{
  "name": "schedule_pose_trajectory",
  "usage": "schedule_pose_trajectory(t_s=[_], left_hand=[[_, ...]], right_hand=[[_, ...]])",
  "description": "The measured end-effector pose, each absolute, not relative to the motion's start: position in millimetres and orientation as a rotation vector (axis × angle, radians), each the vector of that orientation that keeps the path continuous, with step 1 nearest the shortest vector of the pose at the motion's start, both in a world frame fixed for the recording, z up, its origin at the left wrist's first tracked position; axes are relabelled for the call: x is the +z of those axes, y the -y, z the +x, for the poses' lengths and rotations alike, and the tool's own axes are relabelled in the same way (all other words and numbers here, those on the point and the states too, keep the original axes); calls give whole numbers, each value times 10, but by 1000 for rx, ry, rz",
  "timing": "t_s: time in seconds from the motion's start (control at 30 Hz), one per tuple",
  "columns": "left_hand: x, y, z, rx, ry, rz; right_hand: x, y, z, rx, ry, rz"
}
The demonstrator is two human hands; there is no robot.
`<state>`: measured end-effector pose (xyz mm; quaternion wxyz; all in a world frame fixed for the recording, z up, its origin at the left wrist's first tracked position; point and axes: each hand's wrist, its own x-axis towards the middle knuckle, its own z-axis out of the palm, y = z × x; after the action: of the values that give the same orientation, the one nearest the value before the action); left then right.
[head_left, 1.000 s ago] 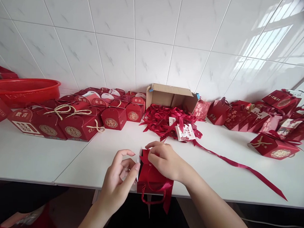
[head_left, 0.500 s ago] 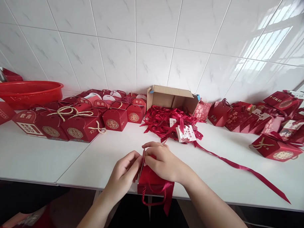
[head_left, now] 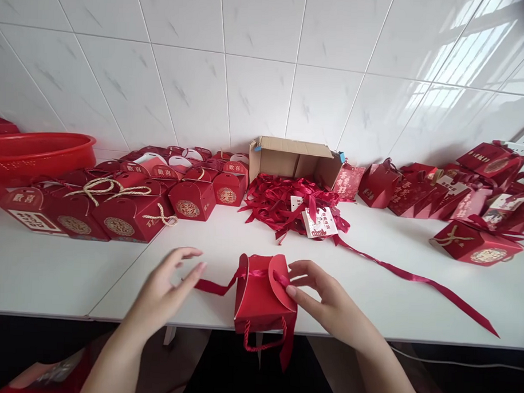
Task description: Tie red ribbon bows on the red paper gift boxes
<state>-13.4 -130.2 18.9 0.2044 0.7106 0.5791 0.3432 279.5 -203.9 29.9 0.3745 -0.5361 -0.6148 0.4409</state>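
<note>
A small red gift box [head_left: 258,296] stands at the table's front edge, its curved top flaps folded inward. Dark red ribbon [head_left: 218,288] passes through slots in the flaps; one length runs out left, another hangs down the front right. A twisted red cord handle [head_left: 263,348] droops from its front. My left hand [head_left: 162,290] is left of the box with thumb and fingers apart, at the ribbon's left end, where the thumb hides part of it. My right hand [head_left: 322,299] is curved beside the right flap, thumb tip against it and fingers spread.
Behind the box, a cardboard carton [head_left: 295,154] spills tangled red ribbons [head_left: 279,205] with white tags [head_left: 321,222]. Several finished-looking red boxes [head_left: 128,215] crowd the left, near a red plastic basin [head_left: 44,154]. More red boxes [head_left: 477,241] stand right. A loose ribbon [head_left: 414,276] trails rightward.
Both hands have moved apart from the box's top, the left one out to the left and the right one to the right side. The flaps now lie folded over with ribbon through them.
</note>
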Motion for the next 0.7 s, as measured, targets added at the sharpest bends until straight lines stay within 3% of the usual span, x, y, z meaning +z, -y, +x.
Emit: schedule_pose_trajectory(t_s=[0.17, 0.4, 0.7], left_hand=[[279, 1466, 284, 742, -1073, 1723], [300, 1403, 224, 822, -981, 1606], [168, 1305, 329, 457, -815, 1441]], right_hand=[[205, 1961, 2822, 1413, 1412, -1199], [143, 1945, 2918, 1544, 1319, -943], [274, 2114, 2927, 1175, 1685, -1205]])
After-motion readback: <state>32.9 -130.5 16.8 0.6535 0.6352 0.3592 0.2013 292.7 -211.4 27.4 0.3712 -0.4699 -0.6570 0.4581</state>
